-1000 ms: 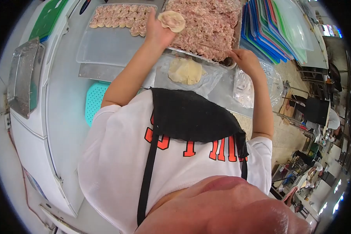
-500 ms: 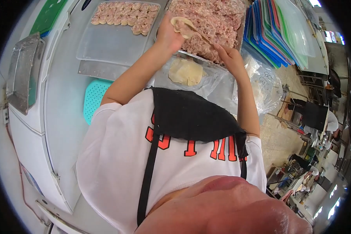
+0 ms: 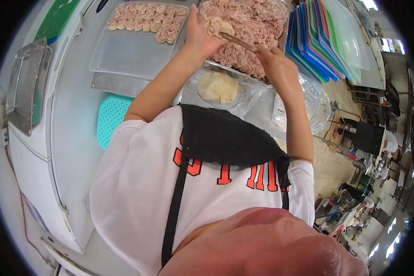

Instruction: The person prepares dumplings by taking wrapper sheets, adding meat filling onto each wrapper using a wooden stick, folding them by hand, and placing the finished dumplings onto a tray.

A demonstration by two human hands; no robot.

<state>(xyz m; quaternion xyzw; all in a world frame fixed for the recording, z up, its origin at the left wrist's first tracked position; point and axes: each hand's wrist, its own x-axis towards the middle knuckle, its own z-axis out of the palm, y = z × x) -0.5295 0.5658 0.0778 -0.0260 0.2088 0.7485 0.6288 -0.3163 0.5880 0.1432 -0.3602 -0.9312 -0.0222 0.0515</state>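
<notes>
My left hand (image 3: pixel 202 40) cups a thin dough wrapper (image 3: pixel 218 26) with a little minced meat on it, above the meat tray's near left corner. In my right hand (image 3: pixel 277 66) is a flat wooden spatula (image 3: pixel 239 42), its tip against the wrapper. Beneath both hands, raw minced meat (image 3: pixel 255 18) fills a metal tray. A stack of pale round wrappers (image 3: pixel 217 87) lies on plastic close to my apron. To the left, several rows of filled dumplings (image 3: pixel 145 17) stand at the far end of a translucent plastic tray (image 3: pixel 129 54).
Stacked coloured plastic trays (image 3: pixel 317 41) rise beyond my right hand. A clear plastic bag (image 3: pixel 315 103) lies beside my right forearm. A turquoise perforated basket (image 3: pixel 112 119) sits below my left arm. Several people, one in dark clothing (image 3: pixel 369 138), are farther off on the right.
The wrapper's edge has gathered upward around the meat. My right hand has shifted slightly right and down, and the spatula has turned flatter, its tip still at the wrapper.
</notes>
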